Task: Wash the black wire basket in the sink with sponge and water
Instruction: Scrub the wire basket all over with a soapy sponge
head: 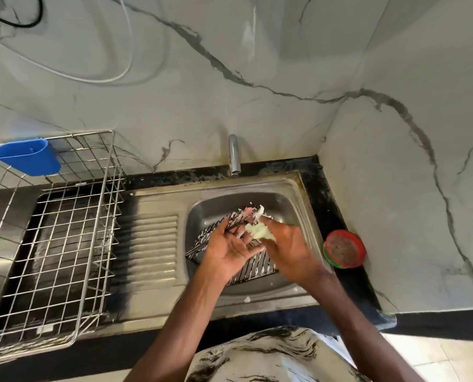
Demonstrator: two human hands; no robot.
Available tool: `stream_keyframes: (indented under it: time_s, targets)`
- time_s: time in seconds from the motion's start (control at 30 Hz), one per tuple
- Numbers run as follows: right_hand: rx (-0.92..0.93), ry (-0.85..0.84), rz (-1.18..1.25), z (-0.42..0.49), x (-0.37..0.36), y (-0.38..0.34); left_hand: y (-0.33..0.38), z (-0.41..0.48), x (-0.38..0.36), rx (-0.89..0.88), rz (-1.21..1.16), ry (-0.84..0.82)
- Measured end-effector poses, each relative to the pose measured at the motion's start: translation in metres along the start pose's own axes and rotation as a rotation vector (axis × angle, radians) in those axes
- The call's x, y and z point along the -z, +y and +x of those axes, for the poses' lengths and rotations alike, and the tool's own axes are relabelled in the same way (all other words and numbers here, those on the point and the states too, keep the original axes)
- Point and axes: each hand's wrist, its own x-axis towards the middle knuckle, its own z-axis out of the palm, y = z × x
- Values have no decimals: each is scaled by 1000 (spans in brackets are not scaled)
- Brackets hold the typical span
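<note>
So I'm scrubbing the black wire basket point(254, 267) right now. It's sitting tilted inside the sink point(285, 194), with one edge propped up toward the back of the bowl and foam all over the far wires. My left hand point(230, 249) is curling its fingers round the upper wires to hold the thing steady. My right hand point(287, 244) is clutching the soapy sponge point(260, 232) and pressing it onto the wires just beside the left fingers. It's a bit blurry, so I can't say exactly which wire the sponge is on. What I reckon matters here is going along each wire and not only across, since gunk hides at the crossings. I'm also thinking of turning the basket with the left hand so the underside is getting its share too. Soapy wire is probably slippery, so a firm grip seems wise. No water is coming from the tap point(234, 155) as far as I can tell, so rinsing is yet to come. The dish rack point(59, 244) on the counter point(321, 205) looks like the spot for it afterward.
</note>
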Motion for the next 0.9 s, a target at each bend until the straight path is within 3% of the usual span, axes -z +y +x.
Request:
stream_keyframes:
  time_s: [0.3, 0.43, 0.6, 0.7, 0.9]
  targets:
    - [-307, 147, 117, 17, 30, 30, 12, 3, 10, -42, 100, 98]
    - [-495, 46, 417, 25, 12, 43, 6, 15, 14, -47, 196, 226]
    - [-685, -97, 733, 16, -1, 45, -4, 6, 7, -120, 453, 212]
    - [-719, -183, 934, 9, -6, 47, -9, 6, 8, -149, 619, 213]
    - [-656, -227, 1012, -2, -10, 41, -9, 6, 9, -193, 684, 185]
